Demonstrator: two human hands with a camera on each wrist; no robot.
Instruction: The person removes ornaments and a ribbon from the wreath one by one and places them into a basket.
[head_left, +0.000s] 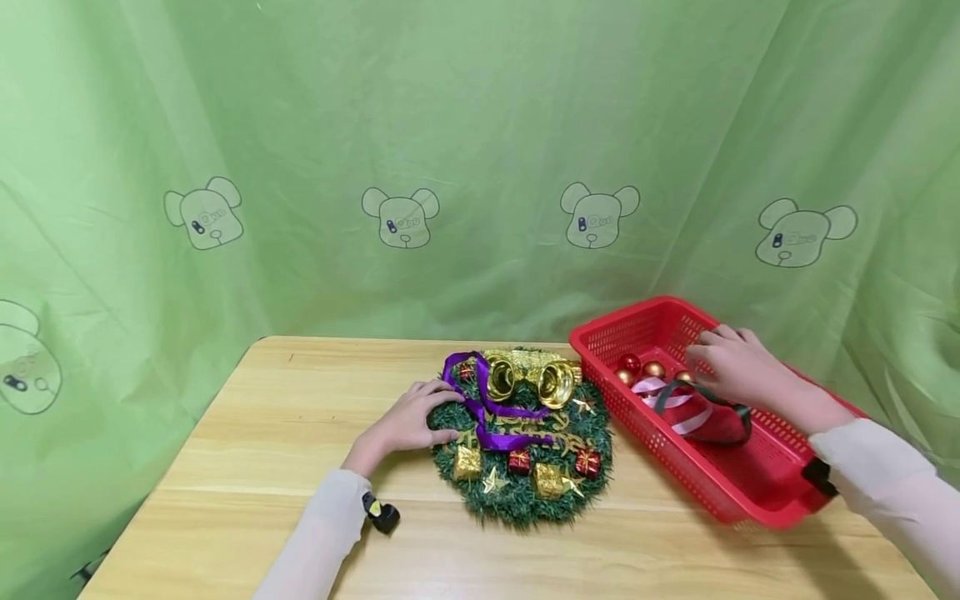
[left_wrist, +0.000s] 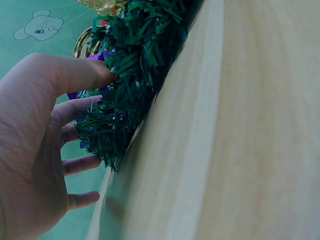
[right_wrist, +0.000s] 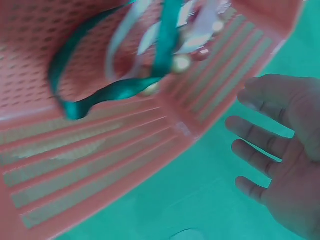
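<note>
A green tinsel wreath (head_left: 517, 504) lies on the table, decked with gold bells (head_left: 556, 384), small gift boxes (head_left: 467, 463), gold stars and a purple ribbon (head_left: 495, 439). My left hand (head_left: 411, 419) is at its left edge. Close up in the left wrist view, the thumb (left_wrist: 82, 75) touches the tinsel and the other fingers are spread. Over the red basket (head_left: 667, 458) hovers my right hand (head_left: 731, 367), fingers loosely bent and holding nothing. Below it in the basket are small red and gold balls (head_left: 654, 369), a red item (head_left: 708, 423), and dark green (right_wrist: 112, 91) and pale pink ribbons.
The basket stands right beside the wreath, at the right of the wooden table (head_left: 300, 400). A green cloth (head_left: 480, 108) printed with bear heads hangs behind the table and along both sides.
</note>
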